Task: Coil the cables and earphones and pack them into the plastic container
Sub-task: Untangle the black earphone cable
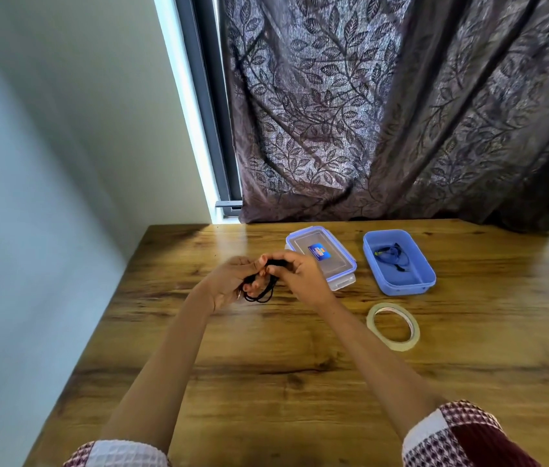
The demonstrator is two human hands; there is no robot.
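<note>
A brown wood-grain worktop [266,382] fills the lower frame. Right of centre sits the open blue rectangular plastic container [404,288], with one coiled dark cable [391,256] already inside. A clear blue-rimmed lid [333,261] lies just beside it to the left, and a roll of clear tape [397,345] lies below it. At centre, the left grip [229,281] curls round the hanging loops of a thin black cable [261,296]. The right grip [300,274] pinches the bundle's top, fingers pressed together. Coiling looks to be the step in hand; the next move calls for securing the bundle and carrying it right into the container.

A home: leaf-patterned curtain [384,112], wooden table [266,365].
</note>
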